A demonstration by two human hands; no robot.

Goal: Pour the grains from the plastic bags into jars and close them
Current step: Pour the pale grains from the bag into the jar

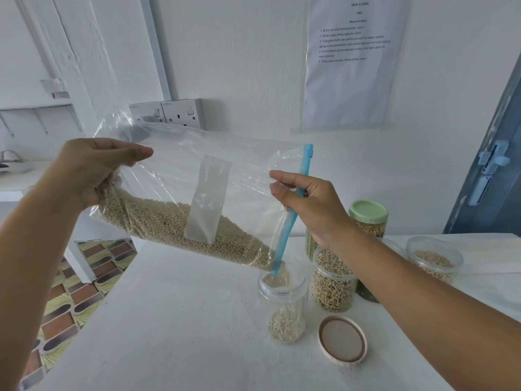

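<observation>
A clear plastic bag (pixel 174 218) of pale grains hangs tilted above the white table, its blue zip end (pixel 293 213) pointing down into an open clear jar (pixel 283 300). My left hand (pixel 93 170) grips the bag's raised bottom corner. My right hand (pixel 307 204) pinches the bag at the blue zip strip. Grains run from the bag's lower corner into the jar, which holds a small heap at its bottom. A beige lid (pixel 342 340) lies upside down on the table right of the jar.
Behind the open jar stand a lidless jar of speckled beans (pixel 332 286), a green-lidded jar (pixel 369 218) and another open grain jar (pixel 434 258). The table edge (pixel 93 311) curves at the left above a tiled floor. Wall sockets (pixel 180 112) sit behind the bag.
</observation>
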